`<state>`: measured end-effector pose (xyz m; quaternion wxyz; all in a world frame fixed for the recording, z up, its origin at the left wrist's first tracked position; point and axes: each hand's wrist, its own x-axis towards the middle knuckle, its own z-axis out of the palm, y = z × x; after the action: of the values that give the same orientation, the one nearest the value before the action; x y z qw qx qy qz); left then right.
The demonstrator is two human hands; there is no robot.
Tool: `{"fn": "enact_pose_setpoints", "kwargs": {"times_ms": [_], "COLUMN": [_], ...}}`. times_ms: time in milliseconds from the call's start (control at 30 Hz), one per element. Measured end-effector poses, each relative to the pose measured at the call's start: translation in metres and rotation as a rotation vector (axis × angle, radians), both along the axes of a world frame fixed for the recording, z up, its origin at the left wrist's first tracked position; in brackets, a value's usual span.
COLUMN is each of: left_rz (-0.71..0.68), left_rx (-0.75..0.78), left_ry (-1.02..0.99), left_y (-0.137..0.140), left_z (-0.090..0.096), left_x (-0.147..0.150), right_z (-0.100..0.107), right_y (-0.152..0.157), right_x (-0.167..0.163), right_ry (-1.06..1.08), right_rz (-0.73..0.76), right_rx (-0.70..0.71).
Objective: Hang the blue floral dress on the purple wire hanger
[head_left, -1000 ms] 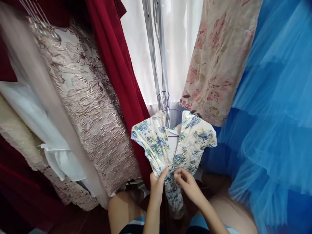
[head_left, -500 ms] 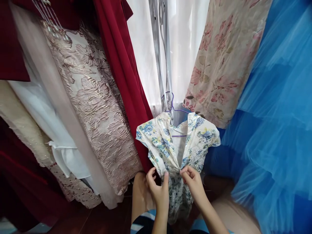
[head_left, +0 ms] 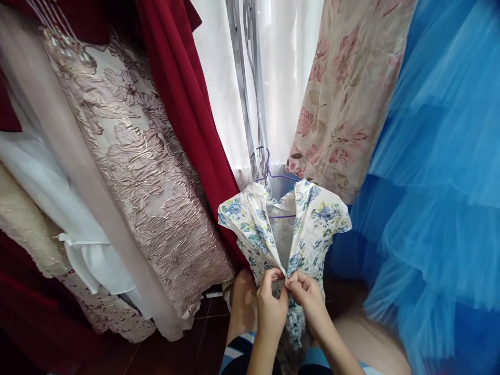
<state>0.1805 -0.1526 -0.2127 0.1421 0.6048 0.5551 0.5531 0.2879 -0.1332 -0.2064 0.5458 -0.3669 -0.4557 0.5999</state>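
A white dress with blue and yellow flowers [head_left: 322, 213] hangs in front of me on a purple wire hanger [head_left: 269, 165]. Its front opening forms a deep V that narrows to a point between my hands. My left hand [head_left: 272, 299] pinches the left edge of the fabric at the bottom of that V. Right beside it, my right hand [head_left: 307, 294] grips the other edge between thumb and bent fingers. The fingertips almost touch, and the small fastening between them cannot be made out clearly. Below my hands the skirt hangs down between my knees.
Left of the dress hang a dark red garment [head_left: 183, 99], a pink brocade garment [head_left: 156, 187] and white cloth [head_left: 94, 260]. To the right are a pink-flowered beige garment [head_left: 344, 104] and a blue tulle skirt [head_left: 441, 146]. Grey straps [head_left: 244, 78] hang before a white curtain [head_left: 289, 62].
My left hand has moved right and up, from beside the dress to its front opening, and closed on the edge there. My right hand keeps its pinch. The view has shifted slightly.
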Motion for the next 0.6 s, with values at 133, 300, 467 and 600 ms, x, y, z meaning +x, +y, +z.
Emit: {"fn": "enact_pose_setpoints", "kwargs": {"times_ms": [133,300,467,600], "left_rz": [0.018,0.031,0.005,-0.022], "left_rx": [0.000,-0.005,-0.003,-0.024], "left_ry": [0.048,0.050,0.068,0.099], "left_y": [0.001,0.005,0.010,0.014], "left_z": [0.001,0.000,-0.004,-0.004], "left_x": [0.001,0.002,0.007,0.012], "right_z": [0.004,0.033,0.098,0.148], "right_y": [-0.004,0.012,0.060,0.098], "right_x": [-0.004,-0.009,-0.016,-0.027], "right_ry": [-0.052,-0.059,-0.079,-0.078], "right_rz": [-0.057,-0.115,-0.194,-0.243], "right_rx": [0.033,0.057,0.192,0.309]}}
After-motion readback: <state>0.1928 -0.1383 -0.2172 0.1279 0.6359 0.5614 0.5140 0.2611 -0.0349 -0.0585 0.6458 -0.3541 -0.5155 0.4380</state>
